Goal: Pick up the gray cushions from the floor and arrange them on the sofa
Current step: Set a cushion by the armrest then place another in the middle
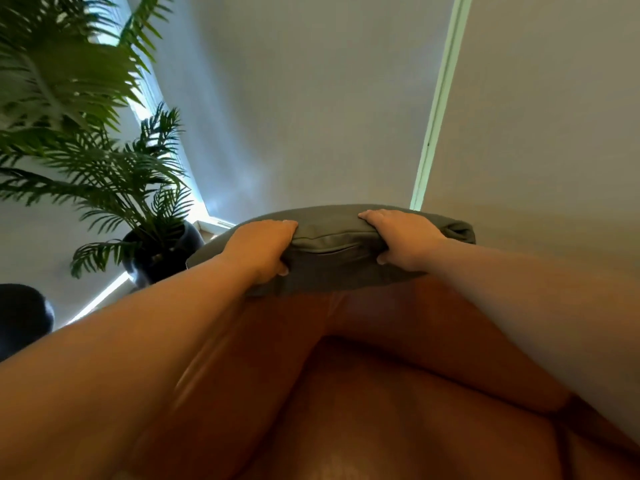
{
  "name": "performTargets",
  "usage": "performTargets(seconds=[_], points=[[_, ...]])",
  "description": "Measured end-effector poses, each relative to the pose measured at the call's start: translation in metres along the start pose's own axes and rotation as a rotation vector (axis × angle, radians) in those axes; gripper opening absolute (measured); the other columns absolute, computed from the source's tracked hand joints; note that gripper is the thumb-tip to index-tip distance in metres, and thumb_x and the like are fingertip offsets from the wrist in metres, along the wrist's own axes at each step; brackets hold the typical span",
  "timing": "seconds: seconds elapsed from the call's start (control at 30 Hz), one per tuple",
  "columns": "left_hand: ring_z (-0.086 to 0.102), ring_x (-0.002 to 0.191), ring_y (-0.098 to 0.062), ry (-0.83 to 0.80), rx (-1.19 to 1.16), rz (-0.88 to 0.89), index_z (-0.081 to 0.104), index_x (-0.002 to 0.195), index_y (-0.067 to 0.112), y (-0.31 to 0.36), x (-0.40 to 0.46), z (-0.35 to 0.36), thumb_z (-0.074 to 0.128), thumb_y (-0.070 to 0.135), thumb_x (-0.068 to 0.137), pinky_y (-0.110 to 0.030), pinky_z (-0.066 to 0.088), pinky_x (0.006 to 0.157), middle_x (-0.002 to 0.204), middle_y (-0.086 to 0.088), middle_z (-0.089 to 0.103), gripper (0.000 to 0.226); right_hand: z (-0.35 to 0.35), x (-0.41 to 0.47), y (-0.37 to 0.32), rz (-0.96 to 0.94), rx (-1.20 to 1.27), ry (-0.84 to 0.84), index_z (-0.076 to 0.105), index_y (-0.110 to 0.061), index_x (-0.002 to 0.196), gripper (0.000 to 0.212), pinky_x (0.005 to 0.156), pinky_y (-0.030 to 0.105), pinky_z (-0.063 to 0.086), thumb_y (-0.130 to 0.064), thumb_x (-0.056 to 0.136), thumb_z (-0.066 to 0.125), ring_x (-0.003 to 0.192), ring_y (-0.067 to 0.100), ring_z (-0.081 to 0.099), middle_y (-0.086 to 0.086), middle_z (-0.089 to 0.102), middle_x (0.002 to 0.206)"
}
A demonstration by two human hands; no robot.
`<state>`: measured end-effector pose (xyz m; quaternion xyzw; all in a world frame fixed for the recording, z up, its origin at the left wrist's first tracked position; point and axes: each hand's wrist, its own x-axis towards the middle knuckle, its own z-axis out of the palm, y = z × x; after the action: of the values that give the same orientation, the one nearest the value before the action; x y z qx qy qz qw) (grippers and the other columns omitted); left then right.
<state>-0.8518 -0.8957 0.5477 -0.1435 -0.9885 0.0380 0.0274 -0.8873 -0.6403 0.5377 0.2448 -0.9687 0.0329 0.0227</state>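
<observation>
A gray cushion (329, 251) stands on edge against the back of a brown leather sofa (381, 393), its top edge facing me. My left hand (263, 247) grips the cushion's top left part, fingers over the far side and thumb on the near side. My right hand (401, 237) grips its top right part the same way. Both forearms reach out over the sofa seat. The cushion's lower part is hidden behind my arms and the sofa back.
A tall potted palm (86, 133) in a dark round pot (162, 254) stands left of the sofa by a bright window. A dark rounded object (24, 317) sits at the far left. A plain wall (311, 98) rises behind the sofa, with a pale door frame (436, 109) to the right.
</observation>
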Motion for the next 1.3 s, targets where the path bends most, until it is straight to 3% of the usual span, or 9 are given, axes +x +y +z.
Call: performTargets(seconds=[0.33, 0.5, 0.6, 0.8, 1.07, 1.3], points=[[0.058, 0.1, -0.028, -0.16, 0.008, 0.173, 0.057, 0.117, 0.023, 0.122, -0.007, -0.061, 0.085, 0.038, 0.065, -0.04, 0.049, 0.083, 0.112, -0.005, 0.063, 0.061, -0.059, -0.126, 0.058, 0.205, 0.133, -0.225, 0.05, -0.021, 0.129, 0.073, 0.096, 0.043, 0.044, -0.019, 0.066, 0.087, 0.115, 0.03, 0.054, 0.006, 0.059, 0.127], [0.059, 0.096, -0.025, -0.31, -0.046, 0.303, 0.057, 0.115, 0.023, 0.218, 0.004, -0.056, 0.087, 0.038, 0.062, -0.037, 0.046, 0.079, 0.112, -0.002, 0.063, 0.062, -0.06, -0.207, 0.12, 0.275, 0.173, -0.35, 0.056, -0.018, 0.118, 0.068, 0.088, 0.033, 0.043, -0.021, 0.06, 0.091, 0.112, 0.029, 0.056, 0.006, 0.062, 0.123], [0.058, 0.095, -0.023, -0.416, -0.074, 0.35, 0.058, 0.111, 0.023, 0.276, 0.01, -0.045, 0.088, 0.037, 0.061, -0.041, 0.049, 0.088, 0.109, 0.0, 0.062, 0.06, -0.051, -0.255, 0.155, 0.316, 0.205, -0.43, 0.055, -0.021, 0.122, 0.071, 0.091, 0.034, 0.043, -0.026, 0.061, 0.092, 0.113, 0.027, 0.055, 0.002, 0.06, 0.124], [0.056, 0.098, -0.02, -0.525, -0.084, 0.522, 0.058, 0.115, 0.027, 0.388, 0.022, -0.019, 0.09, 0.039, 0.056, -0.04, 0.047, 0.09, 0.109, 0.005, 0.06, 0.068, -0.024, -0.353, 0.226, 0.437, 0.301, -0.576, 0.05, -0.025, 0.13, 0.08, 0.103, 0.042, 0.043, -0.03, 0.062, 0.091, 0.118, 0.023, 0.053, -0.003, 0.056, 0.129], [0.054, 0.106, -0.021, -0.671, -0.077, 0.691, 0.056, 0.121, 0.027, 0.492, 0.061, 0.023, 0.09, 0.042, 0.057, -0.04, 0.046, 0.094, 0.113, 0.007, 0.059, 0.074, 0.017, -0.43, 0.296, 0.603, 0.413, -0.567, 0.048, -0.026, 0.126, 0.079, 0.098, 0.037, 0.042, -0.03, 0.061, 0.092, 0.119, 0.023, 0.051, -0.002, 0.053, 0.129], [0.053, 0.11, -0.021, -0.744, -0.065, 0.732, 0.051, 0.128, 0.027, 0.552, 0.101, 0.056, 0.088, 0.043, 0.06, -0.042, 0.045, 0.098, 0.118, 0.007, 0.056, 0.079, 0.05, -0.452, 0.359, 0.663, 0.458, -0.554, 0.043, -0.027, 0.126, 0.085, 0.099, 0.043, 0.045, -0.028, 0.058, 0.094, 0.117, 0.026, 0.051, -0.001, 0.052, 0.127]])
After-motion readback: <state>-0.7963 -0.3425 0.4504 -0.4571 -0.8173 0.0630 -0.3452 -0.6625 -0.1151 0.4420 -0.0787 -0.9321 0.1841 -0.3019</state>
